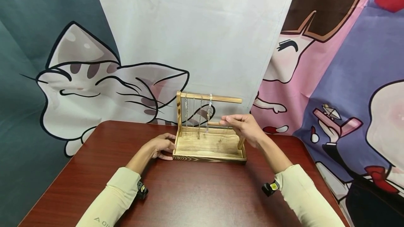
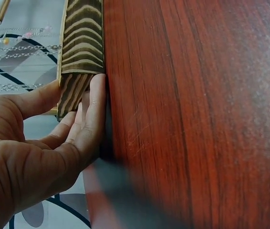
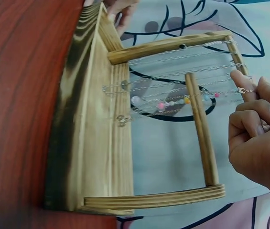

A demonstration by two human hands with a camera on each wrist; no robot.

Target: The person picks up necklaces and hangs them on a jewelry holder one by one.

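A wooden jewelry stand (image 1: 208, 158) with a tray base stands on the table. From its upper bar (image 1: 227, 99) hang silver necklaces (image 1: 200, 115) and a string with coloured beads (image 3: 187, 100). My left hand (image 1: 162, 145) grips the left end of the base, the thumb on one side and the fingers around the corner (image 2: 77, 90). In front of the stand's right half is my right hand (image 1: 244, 125), thumb and forefinger pinched together. A small silver piece of a thin chain necklace (image 3: 243, 90) shows at those fingertips; much of this chain is too fine to follow.
The stand's shorter lower bar (image 3: 201, 129) sits on a right-hand post (image 1: 241, 143). The dark red table (image 1: 202, 188) surrounds the base. Behind it hangs a printed cloth (image 1: 195, 27) with cartoon figures.
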